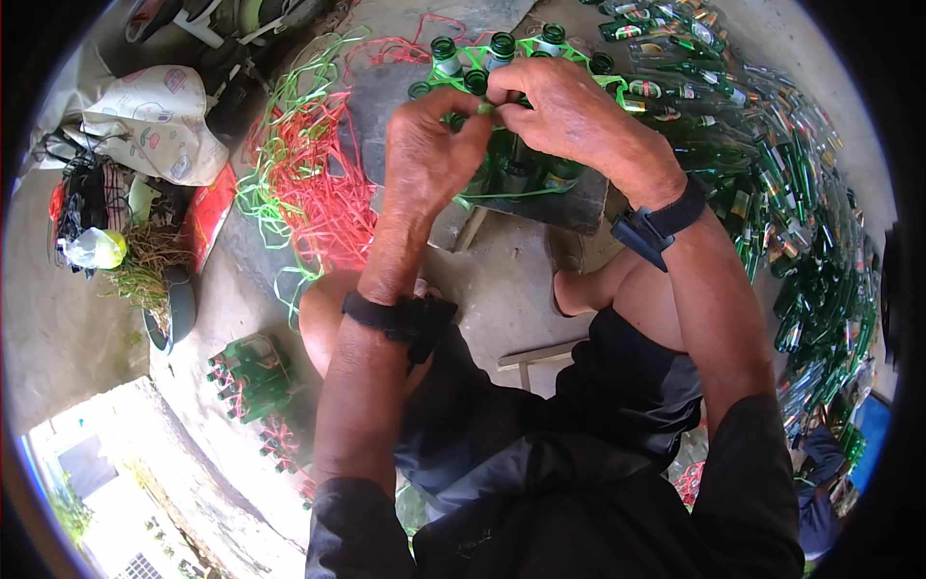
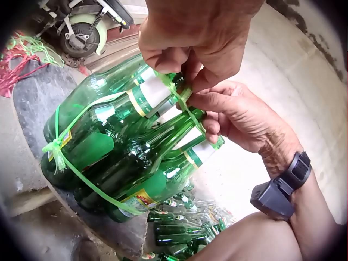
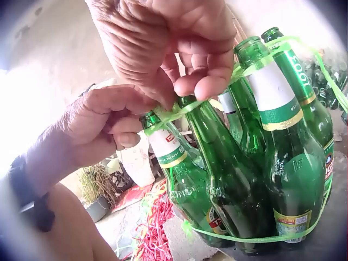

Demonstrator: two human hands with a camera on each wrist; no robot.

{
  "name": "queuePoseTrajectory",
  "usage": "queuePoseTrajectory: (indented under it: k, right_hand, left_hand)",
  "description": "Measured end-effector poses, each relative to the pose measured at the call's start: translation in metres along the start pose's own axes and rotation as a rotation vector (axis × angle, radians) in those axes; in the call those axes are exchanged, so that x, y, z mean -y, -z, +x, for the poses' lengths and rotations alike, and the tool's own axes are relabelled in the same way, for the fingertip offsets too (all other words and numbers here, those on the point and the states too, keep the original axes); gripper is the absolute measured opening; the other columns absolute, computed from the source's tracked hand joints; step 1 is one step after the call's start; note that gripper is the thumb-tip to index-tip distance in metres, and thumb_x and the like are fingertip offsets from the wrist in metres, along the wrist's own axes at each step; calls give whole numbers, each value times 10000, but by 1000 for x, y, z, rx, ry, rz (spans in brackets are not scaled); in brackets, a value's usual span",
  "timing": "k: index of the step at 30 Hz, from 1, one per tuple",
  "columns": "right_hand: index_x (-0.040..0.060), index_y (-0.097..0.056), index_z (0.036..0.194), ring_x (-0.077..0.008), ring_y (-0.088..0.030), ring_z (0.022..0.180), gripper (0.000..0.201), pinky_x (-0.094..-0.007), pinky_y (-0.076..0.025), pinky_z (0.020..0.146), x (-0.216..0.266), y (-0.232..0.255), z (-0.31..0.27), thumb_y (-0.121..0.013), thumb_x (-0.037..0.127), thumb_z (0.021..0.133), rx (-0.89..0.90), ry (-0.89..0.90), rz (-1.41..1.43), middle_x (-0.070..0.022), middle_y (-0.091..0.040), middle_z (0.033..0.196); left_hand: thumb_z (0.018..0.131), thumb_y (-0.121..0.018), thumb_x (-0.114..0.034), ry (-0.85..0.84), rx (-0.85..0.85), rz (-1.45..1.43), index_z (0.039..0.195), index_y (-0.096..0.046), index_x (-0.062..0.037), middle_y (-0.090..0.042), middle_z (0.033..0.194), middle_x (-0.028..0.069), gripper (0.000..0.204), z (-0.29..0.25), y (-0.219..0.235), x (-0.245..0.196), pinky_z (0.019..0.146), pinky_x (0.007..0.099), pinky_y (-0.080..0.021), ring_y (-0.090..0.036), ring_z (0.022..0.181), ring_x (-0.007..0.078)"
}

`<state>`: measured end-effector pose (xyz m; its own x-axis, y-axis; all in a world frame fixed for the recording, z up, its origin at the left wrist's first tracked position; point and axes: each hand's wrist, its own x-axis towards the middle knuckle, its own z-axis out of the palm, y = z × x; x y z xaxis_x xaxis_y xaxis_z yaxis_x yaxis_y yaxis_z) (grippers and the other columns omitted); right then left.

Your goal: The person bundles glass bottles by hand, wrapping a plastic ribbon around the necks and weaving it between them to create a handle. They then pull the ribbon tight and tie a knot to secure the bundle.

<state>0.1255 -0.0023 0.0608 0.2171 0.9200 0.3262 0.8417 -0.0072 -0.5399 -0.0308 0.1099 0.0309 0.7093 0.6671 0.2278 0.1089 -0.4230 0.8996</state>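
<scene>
A bundle of green glass bottles [image 2: 144,155] stands upright on a dark slab [image 1: 569,214] before the person's knees. Light green plastic strap [image 3: 261,64] runs round the bottle necks, and a second strap [image 2: 98,187] circles the bodies low down, knotted at one corner. At the near side of the necks, the left hand [image 1: 429,145] pinches the upper strap between thumb and fingers. Right beside it, fingertips almost meeting, the right hand [image 1: 584,116] pinches the same strap. The fingers partly hide the strap where they work it.
Loose red and green straps [image 1: 323,183] lie heaped left of the slab. Many green bottles [image 1: 801,222] are piled along the right. Another bottle bundle [image 1: 256,381] is on the floor at lower left, near a potted plant [image 1: 174,299]. A scooter [image 2: 81,35] stands behind.
</scene>
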Motion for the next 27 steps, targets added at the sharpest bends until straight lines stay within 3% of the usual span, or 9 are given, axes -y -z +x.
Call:
queuePoseTrajectory:
  k: [8, 10, 22, 27]
  right_hand:
    - [73, -704, 848, -438, -688, 807, 64, -526, -543, 700, -1, -2, 3, -643, 90, 837, -39, 10, -73, -195, -688, 789]
    - [78, -706, 841, -441, -688, 811, 64, -531, -546, 698, -2, -3, 4, -643, 91, 838, -51, 33, -127, -196, -693, 799]
    - [66, -693, 835, -427, -677, 835, 33, -502, -537, 706, -1, -5, 5, -684, 57, 805, -150, 16, -87, -180, -676, 811]
    - [53, -701, 828, -411, -676, 881, 36, -487, -536, 756, 6, 4, -8, -720, 64, 799, -78, 17, -68, -153, -651, 856]
  left_hand:
    - [852, -729, -75, -10, 26, -16, 930, -772, 7, -719, 755, 99, 121, 2, 4, -2, 628, 330, -527, -625, 659, 119]
    - [907, -742, -56, -26, 54, 31, 1008, -774, 13, -732, 835, 4, 125, 3, 5, 0, 677, 249, -498, -602, 762, 47]
    - [934, -732, -37, -63, 54, -1, 1026, -765, 7, -744, 861, 18, 107, 4, 1, 8, 677, 259, -494, -598, 774, 52]
    - [941, -729, -41, -44, 43, -12, 1022, -761, 6, -741, 856, 16, 99, 4, 0, 8, 649, 256, -482, -584, 757, 44]
